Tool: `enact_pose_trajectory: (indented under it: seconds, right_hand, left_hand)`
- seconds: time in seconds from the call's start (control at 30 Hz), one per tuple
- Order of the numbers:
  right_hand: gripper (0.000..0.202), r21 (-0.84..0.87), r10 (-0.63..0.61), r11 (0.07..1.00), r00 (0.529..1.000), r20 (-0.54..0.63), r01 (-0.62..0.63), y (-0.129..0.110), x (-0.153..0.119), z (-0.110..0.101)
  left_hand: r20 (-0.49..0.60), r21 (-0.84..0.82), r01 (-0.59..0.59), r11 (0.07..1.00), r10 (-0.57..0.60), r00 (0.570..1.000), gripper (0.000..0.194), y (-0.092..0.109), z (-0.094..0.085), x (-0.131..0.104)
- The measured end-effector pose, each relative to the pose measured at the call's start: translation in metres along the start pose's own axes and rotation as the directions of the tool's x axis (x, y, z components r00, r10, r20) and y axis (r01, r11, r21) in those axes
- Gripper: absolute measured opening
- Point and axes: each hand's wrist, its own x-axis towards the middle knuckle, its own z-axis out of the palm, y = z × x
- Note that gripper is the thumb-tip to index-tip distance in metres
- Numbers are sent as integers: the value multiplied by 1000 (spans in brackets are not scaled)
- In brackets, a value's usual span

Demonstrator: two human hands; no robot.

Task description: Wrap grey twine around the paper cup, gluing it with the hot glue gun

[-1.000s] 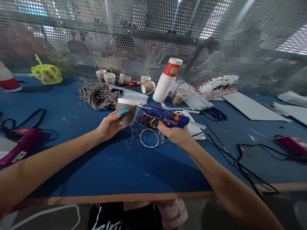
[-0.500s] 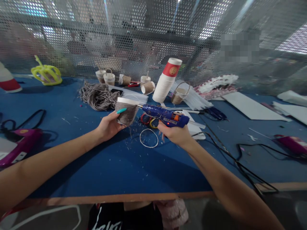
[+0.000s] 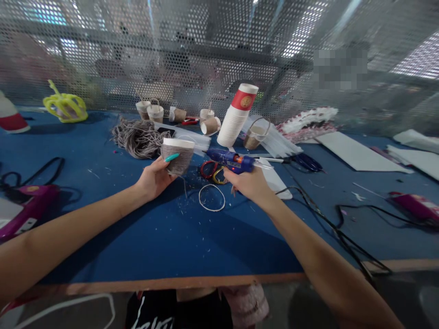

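My left hand (image 3: 155, 179) is closed around a paper cup (image 3: 179, 157) wrapped in grey-brown yarn, its white rim bare at the top. A loose yarn end hangs beneath the cup. In my right hand (image 3: 249, 182) is a blue glue gun (image 3: 229, 160), its nozzle pointing left towards the cup with a gap between them. A clear glue stick sticks out of its back. Under the gun lie scissors (image 3: 207, 169) with red and yellow handles. A white ring (image 3: 211, 198) rests on the table just in front. Behind the cup sits a heap of grey yarn (image 3: 140, 138).
A tall leaning stack of paper cups (image 3: 230, 125) stands behind the gun, near small yarn-wrapped baskets (image 3: 254, 137). Glue sticks (image 3: 274, 141) and white boards (image 3: 356, 151) lie right. Purple glue guns (image 3: 37, 201) sit at both sides. Black cables (image 3: 322, 217) cross the right side.
The glue gun's nozzle has drawn back from the cup's edge to the right. The cup has turned slightly and shifted a little left in my left hand.
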Motion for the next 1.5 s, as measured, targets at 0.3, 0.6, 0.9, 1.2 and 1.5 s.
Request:
enact_pose_trajectory:
  seconds: [0.3,0.6,0.9,1.2,1.5]
  right_hand:
    - [66,-597,-25,784,970,243,169,29,7,-6]
    - [58,-250,-243,921,941,235,300,-16,-22,-16]
    - [79,349,-41,936,971,236,-45,-29,-37,52]
    - [40,413,-12,909,987,160,-56,-31,-39,54]
    - [40,221,-147,965,989,2,143,-28,-48,55]
  left_hand:
    - [-75,64,52,997,-47,996,49,3,8,-7]
    - [62,90,59,994,-65,996,40,-2,4,-5]
    - [118,96,98,991,-109,987,43,-4,6,-8]
    - [71,51,107,993,-110,991,58,-6,10,-7]
    - [117,130,5,992,-20,993,65,-9,9,-9]
